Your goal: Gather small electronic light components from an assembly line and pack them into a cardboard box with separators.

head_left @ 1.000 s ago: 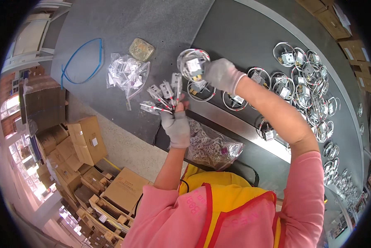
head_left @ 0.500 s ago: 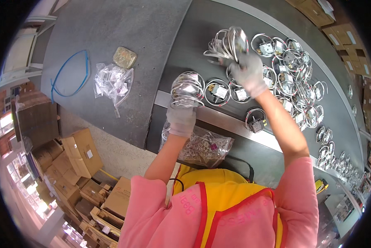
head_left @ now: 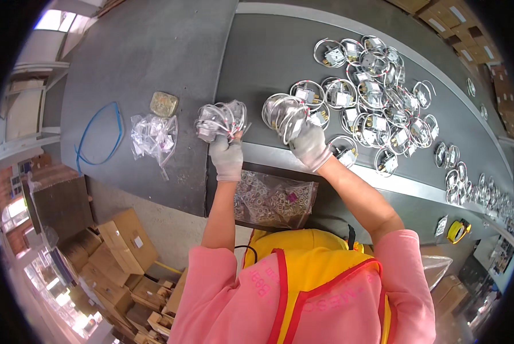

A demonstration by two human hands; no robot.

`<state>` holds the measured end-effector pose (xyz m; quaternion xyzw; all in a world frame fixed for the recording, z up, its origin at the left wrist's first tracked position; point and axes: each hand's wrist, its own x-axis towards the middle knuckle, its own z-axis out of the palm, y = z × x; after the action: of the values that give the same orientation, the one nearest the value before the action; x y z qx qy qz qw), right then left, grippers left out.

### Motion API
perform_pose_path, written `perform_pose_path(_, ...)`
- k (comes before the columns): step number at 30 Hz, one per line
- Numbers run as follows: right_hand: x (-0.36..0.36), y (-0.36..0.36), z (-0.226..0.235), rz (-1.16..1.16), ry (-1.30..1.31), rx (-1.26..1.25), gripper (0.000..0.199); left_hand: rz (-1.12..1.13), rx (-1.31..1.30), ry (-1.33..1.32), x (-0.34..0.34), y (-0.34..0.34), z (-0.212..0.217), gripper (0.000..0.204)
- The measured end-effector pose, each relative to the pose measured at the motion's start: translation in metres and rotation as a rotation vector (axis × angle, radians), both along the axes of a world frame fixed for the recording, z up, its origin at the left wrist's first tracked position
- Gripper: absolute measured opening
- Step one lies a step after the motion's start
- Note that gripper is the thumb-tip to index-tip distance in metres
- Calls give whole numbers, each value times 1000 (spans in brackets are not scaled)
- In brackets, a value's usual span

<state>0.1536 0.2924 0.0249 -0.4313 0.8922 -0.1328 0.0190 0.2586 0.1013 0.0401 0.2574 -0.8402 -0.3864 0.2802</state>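
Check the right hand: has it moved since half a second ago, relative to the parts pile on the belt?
Yes. The right hand has pulled back from the pile of coiled parts, nearer the belt's near edge, and grips a coil bundle.

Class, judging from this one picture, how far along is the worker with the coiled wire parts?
Done: many coiled wire parts already lie spread on the dark belt. In hand: the left hand holds one bundle of coils, the right hand another bundle. Left: both bundles are not yet laid down, and a clear bag of small parts lies untouched.
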Motion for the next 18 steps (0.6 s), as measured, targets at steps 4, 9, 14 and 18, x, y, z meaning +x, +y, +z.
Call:
perform_pose_path(4,12,7,59,-301,-613,-693,12,142,816,64,-6,-5,33,12)
perform_pose_path(9,64,77,99,-441,-1060,-1357,24,-121,888,141,-3,42,82,10)
perform_pose_path(14,111,180,125,-552,-694,-1483,22,-482,950,-9,-10,132,104,12)
perform_pose_path(18,170,273,159,-942,-431,-1518,18,-870,897,-275,-17,229,118,14)
